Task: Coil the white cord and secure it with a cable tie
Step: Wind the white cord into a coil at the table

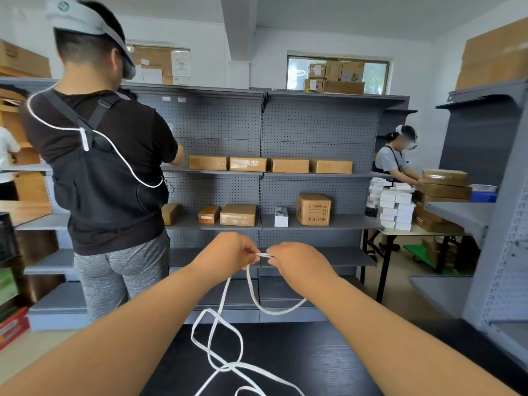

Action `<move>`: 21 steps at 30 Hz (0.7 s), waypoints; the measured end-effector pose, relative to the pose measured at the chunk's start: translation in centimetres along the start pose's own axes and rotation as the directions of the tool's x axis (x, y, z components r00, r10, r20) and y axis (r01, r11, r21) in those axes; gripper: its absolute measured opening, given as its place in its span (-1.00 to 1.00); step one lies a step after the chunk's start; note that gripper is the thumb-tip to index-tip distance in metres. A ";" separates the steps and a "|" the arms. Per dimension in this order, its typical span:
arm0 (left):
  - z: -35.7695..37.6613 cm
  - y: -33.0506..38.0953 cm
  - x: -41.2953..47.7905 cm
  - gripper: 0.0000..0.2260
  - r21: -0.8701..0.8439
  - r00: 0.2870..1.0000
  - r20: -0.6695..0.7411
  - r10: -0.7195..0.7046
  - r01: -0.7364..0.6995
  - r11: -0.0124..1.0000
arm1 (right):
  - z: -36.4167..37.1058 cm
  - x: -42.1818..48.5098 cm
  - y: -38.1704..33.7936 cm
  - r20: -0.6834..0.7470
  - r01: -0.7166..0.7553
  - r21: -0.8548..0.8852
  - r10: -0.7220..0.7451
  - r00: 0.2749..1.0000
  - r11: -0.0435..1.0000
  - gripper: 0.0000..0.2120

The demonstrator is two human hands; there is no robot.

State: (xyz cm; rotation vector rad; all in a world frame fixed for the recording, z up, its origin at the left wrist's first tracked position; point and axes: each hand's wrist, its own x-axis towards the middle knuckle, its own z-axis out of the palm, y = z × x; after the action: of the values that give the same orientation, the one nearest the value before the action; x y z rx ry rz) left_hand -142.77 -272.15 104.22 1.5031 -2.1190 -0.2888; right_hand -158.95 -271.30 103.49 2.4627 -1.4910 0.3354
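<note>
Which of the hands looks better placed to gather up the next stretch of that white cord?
Probably the left hand: the white cord trails from it down to the slack on the black table. The right hand pinches the short span, a loop hanging below it.

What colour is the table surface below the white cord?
Black, with a faint grain; the head view shows the table beneath the white cord.

We record:
- 12 o'clock: grey perforated-metal shelving unit (314,130) walls off our front, with brown cardboard boxes (248,164) on its middle shelves.
- 10 o'clock: person in a black shirt (108,155) blocks that side.
- 3 o'clock: second grey metal rack (485,144).
- 6 o'clock: black wood-grain tabletop (328,361), crossed by loose white cord (225,332) loops and open to us at 5 o'clock.
</note>
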 end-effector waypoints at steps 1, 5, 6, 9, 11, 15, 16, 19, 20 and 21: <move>0.1 0.0 -0.1 -0.87 0.003 1.000 -0.002 0.008 -0.008 1.000 | 0.3 0.1 -0.1 0.015 -0.002 0.000 0.002 1.000 1.000 -0.77; 0.5 -0.5 -0.7 -0.95 -0.185 1.000 -0.008 -0.004 0.002 0.983 | 0.1 0.1 -0.1 -0.031 0.013 -0.028 -0.014 0.999 1.000 -0.82; 0.6 -0.7 -1.0 -0.97 -0.313 0.999 0.022 -0.025 0.031 0.949 | -0.2 0.0 0.0 -0.053 0.006 -0.015 -0.007 0.999 1.000 -0.82; 0.8 -1.5 -1.7 -0.96 -0.566 0.986 0.160 -0.051 0.134 0.813 | -1.3 0.2 0.7 -0.149 -0.024 0.017 0.026 0.989 1.000 -0.87; 0.6 -1.8 -2.1 -0.94 -0.583 0.971 0.237 -0.040 0.175 0.794 | -2.2 0.4 1.5 -0.212 -0.049 0.024 0.053 0.976 0.999 -0.90; -0.5 -1.7 -2.1 -0.93 -0.371 0.951 0.293 -0.097 0.206 0.905 | -3.7 0.3 2.5 -0.258 -0.074 0.033 0.080 0.963 0.997 -0.88; -1.1 -1.6 -1.7 -0.94 -0.260 0.960 0.247 -0.130 0.195 0.946 | -3.9 0.2 2.6 -0.264 -0.075 0.035 0.082 0.961 0.997 -0.86; -2.7 -1.0 -0.6 -0.86 0.075 0.978 -0.162 -0.131 0.145 0.987 | -4.2 0.2 2.5 -0.292 -0.068 -0.018 0.060 0.955 0.997 -0.83; -3.4 -0.6 -0.5 -0.85 0.058 0.932 -0.350 -0.098 0.126 0.990 | -4.5 0.3 2.5 -0.307 -0.071 -0.024 0.060 0.950 0.997 -0.82; -3.9 -0.3 -0.5 -0.85 0.017 0.859 -0.509 -0.060 0.079 0.997 | -4.8 0.4 2.4 -0.328 -0.074 -0.028 0.061 0.943 0.997 -0.82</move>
State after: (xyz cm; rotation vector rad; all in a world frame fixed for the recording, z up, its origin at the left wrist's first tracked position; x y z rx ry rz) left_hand -140.38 -271.28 107.25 1.4789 -1.6561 0.1202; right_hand -161.21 -271.19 108.38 2.1939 -1.4247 0.6844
